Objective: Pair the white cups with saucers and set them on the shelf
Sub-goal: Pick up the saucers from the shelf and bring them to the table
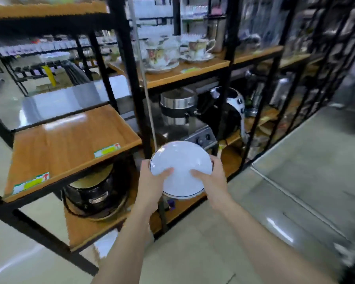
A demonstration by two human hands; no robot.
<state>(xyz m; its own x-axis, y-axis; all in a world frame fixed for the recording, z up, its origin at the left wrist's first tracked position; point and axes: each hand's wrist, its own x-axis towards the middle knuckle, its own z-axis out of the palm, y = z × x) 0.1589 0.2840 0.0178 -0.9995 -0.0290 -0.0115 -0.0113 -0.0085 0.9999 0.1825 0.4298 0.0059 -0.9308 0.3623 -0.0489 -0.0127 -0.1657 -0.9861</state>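
Observation:
Two white saucers with dark rims are in front of me, overlapping. My left hand (152, 177) grips the upper saucer (180, 156) at its left edge, thumb on top. My right hand (211, 177) grips the lower saucer (182, 187) from the right, thumb on its face. The wooden shelf board (70, 144) lies to the left of the hands and is bare apart from price labels. No white cup is visible near the hands.
Floral cups on saucers (162, 58) stand on the upper shelf board (205, 68). Black metal posts (131, 78) frame the racks. A black cooker (94, 193) sits below the left shelf; steel appliances (178, 107) fill the middle rack. Tiled floor (285, 191) opens to the right.

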